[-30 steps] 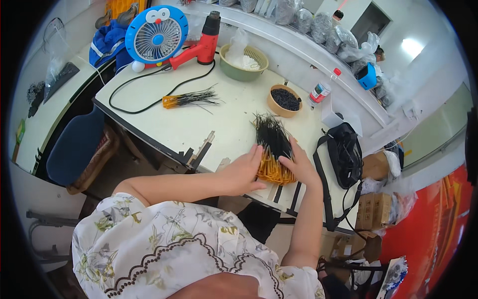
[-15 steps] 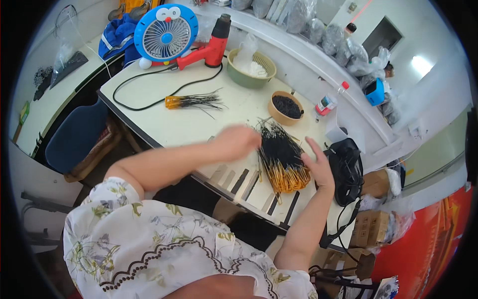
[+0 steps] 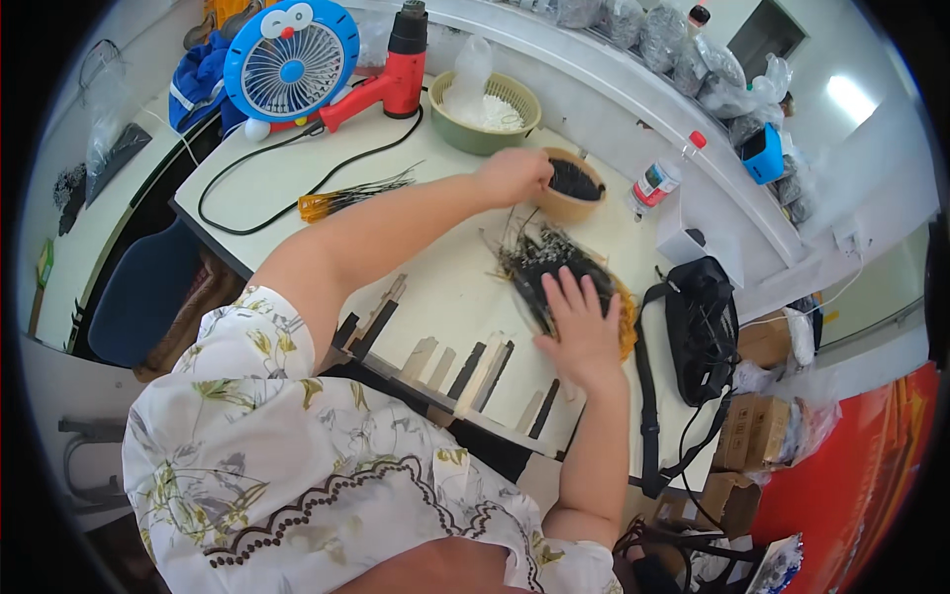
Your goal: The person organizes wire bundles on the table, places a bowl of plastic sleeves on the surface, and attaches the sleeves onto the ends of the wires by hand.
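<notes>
My left hand (image 3: 515, 178) reaches across the table to the left rim of a tan bowl (image 3: 571, 209) holding small black pieces. Its fingers are bent and closed, and what they pinch, if anything, is hidden. Lying flat with fingers spread, my right hand (image 3: 586, 332) rests on a thick bundle of black wires (image 3: 534, 265). The yellow ends (image 3: 627, 307) of that bundle show just beyond my fingers on the right. Its far end fans out into loose thin tips. A smaller yellow-ended wire bundle (image 3: 315, 206) lies behind my left forearm.
A red heat gun (image 3: 401, 74) and a blue fan (image 3: 291, 71) stand at the far left, a cable curving before them. Further back are a green basket (image 3: 482, 139) and a bottle (image 3: 655, 184). A black bag (image 3: 701, 332) lies right; flat strips (image 3: 465, 371) line the front edge.
My left hand has moved from beside the wires up to the tan bowl. My right hand has come down flat onto the bundle, which has turned so its yellow ends lie further right.
</notes>
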`<state>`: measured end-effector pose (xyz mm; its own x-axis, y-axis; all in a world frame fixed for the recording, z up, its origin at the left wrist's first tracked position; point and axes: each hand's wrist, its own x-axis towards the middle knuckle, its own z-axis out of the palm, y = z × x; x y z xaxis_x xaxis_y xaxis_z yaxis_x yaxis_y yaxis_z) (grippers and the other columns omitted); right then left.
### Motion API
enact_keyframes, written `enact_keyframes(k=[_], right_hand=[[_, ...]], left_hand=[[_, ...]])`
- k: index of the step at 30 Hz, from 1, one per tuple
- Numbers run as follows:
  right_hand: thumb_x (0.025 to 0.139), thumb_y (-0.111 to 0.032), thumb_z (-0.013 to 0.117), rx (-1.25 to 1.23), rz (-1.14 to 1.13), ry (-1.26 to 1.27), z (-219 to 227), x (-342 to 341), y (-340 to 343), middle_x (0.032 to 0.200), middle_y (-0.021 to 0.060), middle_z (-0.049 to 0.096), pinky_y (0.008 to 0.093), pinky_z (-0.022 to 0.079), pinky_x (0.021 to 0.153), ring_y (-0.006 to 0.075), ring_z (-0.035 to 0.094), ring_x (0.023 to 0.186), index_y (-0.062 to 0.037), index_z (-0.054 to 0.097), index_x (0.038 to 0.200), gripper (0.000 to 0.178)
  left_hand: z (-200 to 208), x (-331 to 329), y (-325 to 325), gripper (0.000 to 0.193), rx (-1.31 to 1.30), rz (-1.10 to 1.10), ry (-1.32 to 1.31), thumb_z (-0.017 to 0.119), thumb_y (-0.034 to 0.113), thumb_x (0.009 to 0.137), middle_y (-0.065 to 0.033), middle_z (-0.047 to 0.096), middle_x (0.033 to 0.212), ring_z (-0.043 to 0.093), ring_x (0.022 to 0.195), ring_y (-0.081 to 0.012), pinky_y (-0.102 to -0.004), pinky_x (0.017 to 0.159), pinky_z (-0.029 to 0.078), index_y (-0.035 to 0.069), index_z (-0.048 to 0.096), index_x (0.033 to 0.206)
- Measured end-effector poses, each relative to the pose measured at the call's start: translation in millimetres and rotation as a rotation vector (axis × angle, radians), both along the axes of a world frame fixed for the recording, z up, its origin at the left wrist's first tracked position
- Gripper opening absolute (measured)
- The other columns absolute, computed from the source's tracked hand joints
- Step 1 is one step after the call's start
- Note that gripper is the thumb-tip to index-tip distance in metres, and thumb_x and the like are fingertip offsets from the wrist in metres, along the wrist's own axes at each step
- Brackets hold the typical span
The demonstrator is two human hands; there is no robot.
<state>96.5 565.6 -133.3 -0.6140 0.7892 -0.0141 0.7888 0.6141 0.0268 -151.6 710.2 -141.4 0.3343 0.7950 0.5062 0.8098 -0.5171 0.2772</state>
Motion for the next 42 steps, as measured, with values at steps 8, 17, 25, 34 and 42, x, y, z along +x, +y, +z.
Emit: enact_keyframes(k=[8,17,25,34,42], right_hand=[[0.072,-0.029,0.074,0.008,-0.085,0.149,1.4,27.3,26.0,0.15,0.0016,0.031,0.0563,0.006,0.112,0.0303,0.024,0.139,-0.0246,0.032,0.144,0.083],[0.078,-0.014,0.069,0.343,-0.023,0.64,12.6,25.0,20.7,0.118,0.0137,0.06,0.0378,0.042,0.094,0.0297,0.057,0.108,-0.0078,0.062,0.115,0.038],[0.075,-0.017,0.07,0.025,-0.525,0.468,35.3,63.2,-57.5,0.075,0.011,0.062,0.0364,0.046,0.062,0.0261,0.06,0.067,-0.0041,0.061,0.082,0.017],[0.07,-0.022,0.073,0.161,-0.721,0.484,-21.7,47.0,-19.9,0.07,0.0132,0.063,0.0397,0.048,0.063,0.0305,0.062,0.068,-0.0046,0.056,0.075,0.025],[0.075,-0.004,0.066,-0.121,-0.57,1.171,-20.3,53.0,-1.6,0.065,0.0057,0.06,0.0261,0.046,0.055,0.014,0.058,0.056,-0.0003,0.061,0.08,0.008]], left_hand=[[62.3,-41.1,-96.3,0.003,0.026,-0.099,-0.107,0.061,0.006,0.076,-0.0111,0.057,0.082,0.057,0.08,-0.0306,-0.0392,0.07,0.046,0.004,0.06,0.078],[15.2,-33.6,-251.4,0.013,-0.221,-0.27,0.005,0.069,0.004,0.071,-0.0073,0.056,0.084,0.059,0.078,-0.0282,-0.0365,0.065,0.049,0.006,0.059,0.08],[46.8,-35.0,-229.7,0.017,-0.348,-0.191,-0.362,0.072,0.015,0.076,-0.0037,0.061,0.086,0.057,0.073,-0.0186,-0.0288,0.063,0.047,0.005,0.066,0.088],[5.3,31.1,-66.8,0.015,-0.492,-0.236,0.078,0.069,0.019,0.071,-0.0114,0.064,0.075,0.062,0.075,-0.0279,-0.0383,0.066,0.049,0.007,0.067,0.08],[-15.3,9.7,-34.0,0.013,-0.542,-0.192,0.042,0.071,0.018,0.069,-0.0085,0.065,0.073,0.062,0.071,-0.0231,-0.0366,0.065,0.049,0.009,0.067,0.076]])
